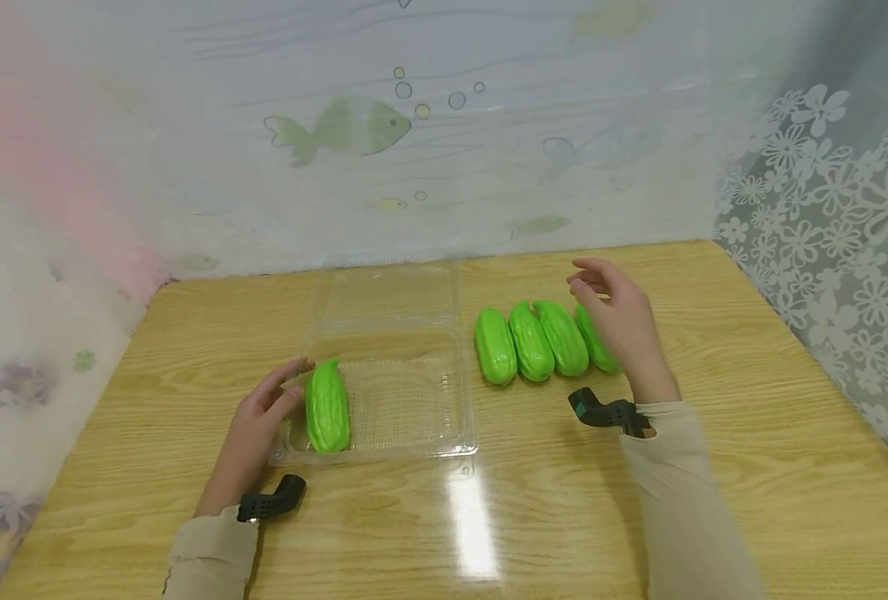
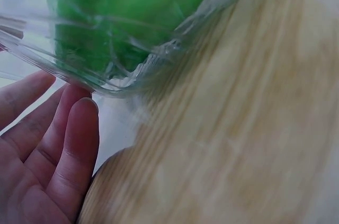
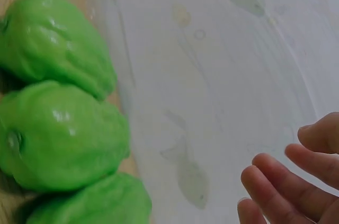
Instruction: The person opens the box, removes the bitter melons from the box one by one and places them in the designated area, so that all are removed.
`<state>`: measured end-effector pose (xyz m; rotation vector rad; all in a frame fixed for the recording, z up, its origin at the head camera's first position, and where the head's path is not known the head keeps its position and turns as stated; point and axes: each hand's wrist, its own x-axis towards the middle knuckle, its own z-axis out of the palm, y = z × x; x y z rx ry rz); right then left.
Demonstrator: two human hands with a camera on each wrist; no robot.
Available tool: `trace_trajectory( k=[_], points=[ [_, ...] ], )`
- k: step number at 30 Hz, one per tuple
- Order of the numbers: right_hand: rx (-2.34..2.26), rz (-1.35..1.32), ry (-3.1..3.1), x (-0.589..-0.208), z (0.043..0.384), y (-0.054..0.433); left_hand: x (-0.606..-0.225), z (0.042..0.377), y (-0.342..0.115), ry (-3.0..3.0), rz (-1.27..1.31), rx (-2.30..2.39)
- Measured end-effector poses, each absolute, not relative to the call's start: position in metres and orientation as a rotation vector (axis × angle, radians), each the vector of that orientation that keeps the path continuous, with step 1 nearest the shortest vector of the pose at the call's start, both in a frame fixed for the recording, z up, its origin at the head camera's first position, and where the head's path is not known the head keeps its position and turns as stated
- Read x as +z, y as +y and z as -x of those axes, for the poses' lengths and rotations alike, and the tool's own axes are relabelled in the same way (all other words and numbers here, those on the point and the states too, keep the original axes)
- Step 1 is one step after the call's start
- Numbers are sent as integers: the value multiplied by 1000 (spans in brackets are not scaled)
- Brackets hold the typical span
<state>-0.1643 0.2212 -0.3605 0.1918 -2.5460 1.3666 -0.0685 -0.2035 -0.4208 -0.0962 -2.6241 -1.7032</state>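
Note:
A clear plastic clamshell box (image 1: 384,454) lies with its lid folded back on the table. One bright green, wrinkled bitter melon (image 1: 327,408) lies lengthwise at its left end. My left hand (image 1: 264,412) is at the box's left side, its extended fingertips touching the plastic wall near that melon; in the left wrist view the melon (image 2: 127,7) shows through the plastic. Several more bitter melons (image 1: 531,342) lie side by side to the right of the box. Above the rightmost one, partly hiding it, my right hand (image 1: 616,308) hovers with loosely bent fingers, holding nothing.
The wood-grain table (image 1: 549,517) ends at a patterned plastic sheet (image 1: 489,167) along the back. A flowered curtain (image 1: 849,192) hangs at the right side, and another patterned sheet (image 1: 32,333) stands at the left. Each wrist wears a black camera mount (image 1: 601,411).

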Motion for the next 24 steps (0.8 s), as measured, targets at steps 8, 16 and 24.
trace_trajectory(
  k=[8,16,24],
  points=[
    [1403,-343,-2574,-360,152,204,-425,53,-197,-2605,73,-1716],
    [1428,-528,-2612,-362,146,175,-423,51,-196,-2595,87,-1716],
    [1595,-636,-2590,-358,135,153,-422,51,-195,-2616,68,-1690]
  ],
)
